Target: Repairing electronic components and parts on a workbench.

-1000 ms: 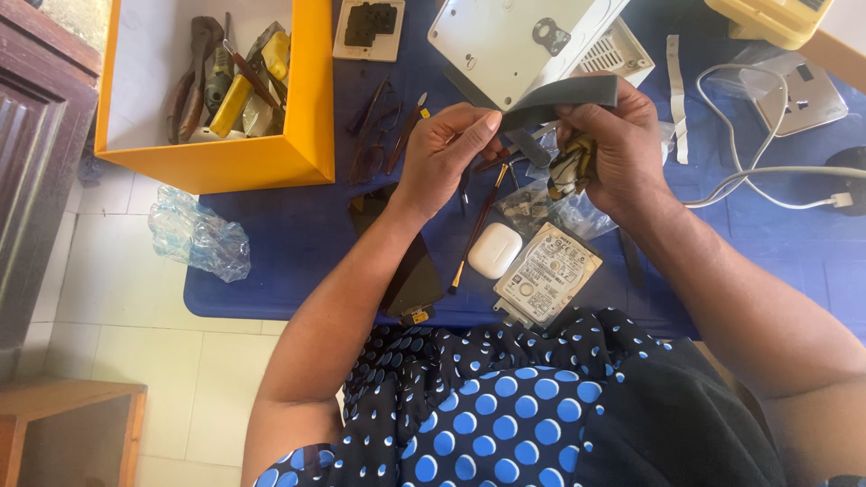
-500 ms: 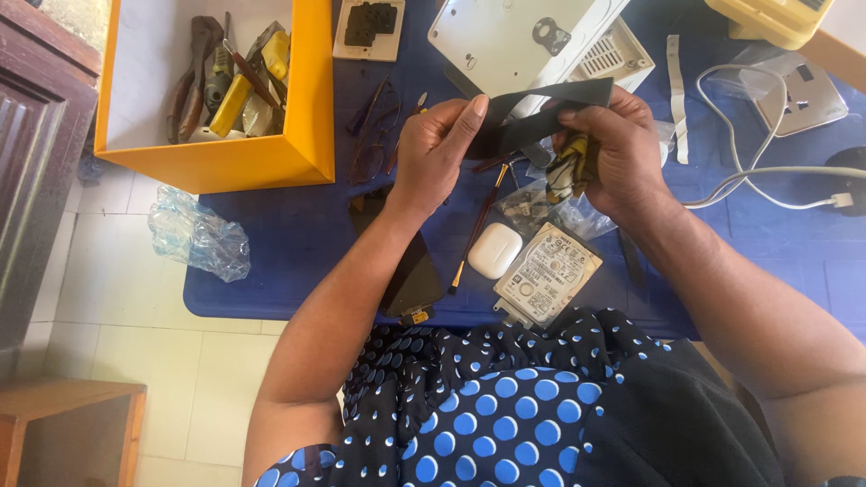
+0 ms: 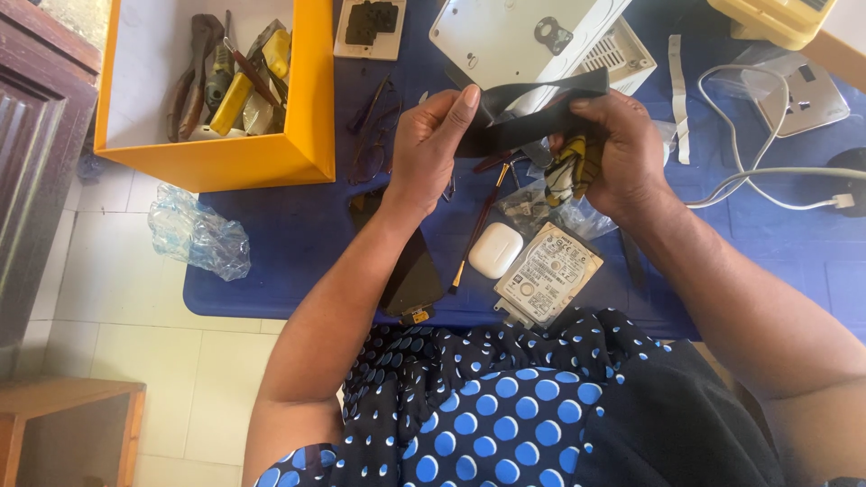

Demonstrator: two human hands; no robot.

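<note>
Two hands on one black strip (image 3: 532, 122), held above the blue table (image 3: 298, 225). I note its long axis runs left to right, rising slightly rightward. My left hand (image 3: 433, 144) pinches the left end with thumb and fingertips; my right hand (image 3: 609, 149) grips the right end, also clutching a yellow-and-black tool (image 3: 566, 171).

Matt black strip (image 3: 532, 122), glossy white plastic case (image 3: 496, 250), smooth orange box (image 3: 262, 158), crinkled clear plastic (image 3: 198, 236).
</note>
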